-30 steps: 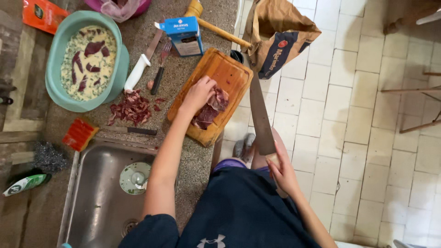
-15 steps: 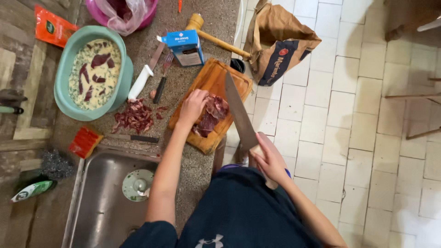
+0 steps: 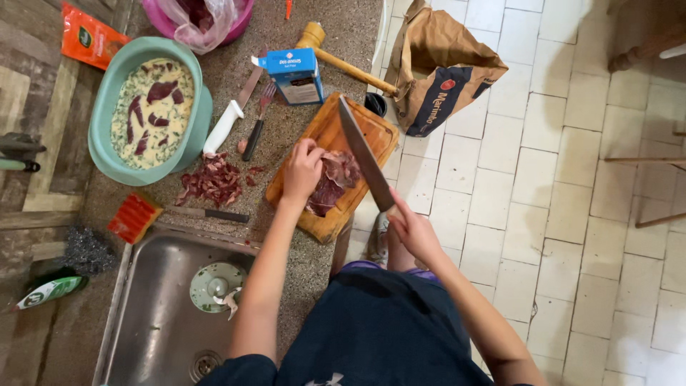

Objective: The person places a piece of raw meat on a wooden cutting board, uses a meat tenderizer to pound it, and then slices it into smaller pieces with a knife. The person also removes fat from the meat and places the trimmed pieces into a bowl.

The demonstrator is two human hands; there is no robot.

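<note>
Meat (image 3: 332,182) on wooden board (image 3: 321,136) half hidden under left hand (image 3: 303,170); right hand (image 3: 411,230) gripping knife (image 3: 364,152), handle concealed.

- Speckled granite worktop (image 3: 300,28) with a steel sink (image 3: 153,322) set in it.
- On it: wooden cutting board (image 3: 325,139), teal basin (image 3: 146,114), pink bowl (image 3: 207,18), blue carton (image 3: 296,75), wooden mallet (image 3: 343,61), white-handled knife (image 3: 229,121), fork (image 3: 256,129), meat scraps (image 3: 214,180).

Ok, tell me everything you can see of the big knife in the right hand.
The knife has a long, broad, grey metal blade tapering to a point. The right hand covers its handle. The blade slants across the wooden cutting board, tip away from the person, beside the raw red meat that the left hand presses down.
</note>
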